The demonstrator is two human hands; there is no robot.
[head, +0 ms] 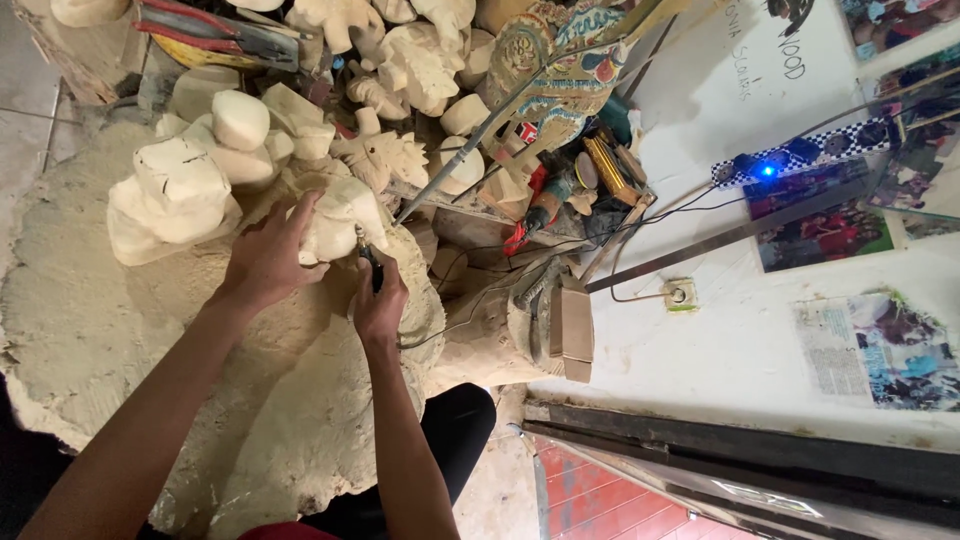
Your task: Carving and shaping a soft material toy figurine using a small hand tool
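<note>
The left hand [268,262] wraps its fingers around a pale carved wood piece [340,222], which sits near the picture's centre, toward 10 o'clock. At 3 o'clock of that piece, the right hand [380,305] has its fingers closed on a dark rotary tool [371,264], tip touching the carving. Pale wood blanks [180,185] lie at 9 o'clock. Sawdust [90,310] spreads beneath.

Even, fairly bright light, soft shadows under the hands [320,270], slight wide-angle bending at edges, mostly sharp.
</note>
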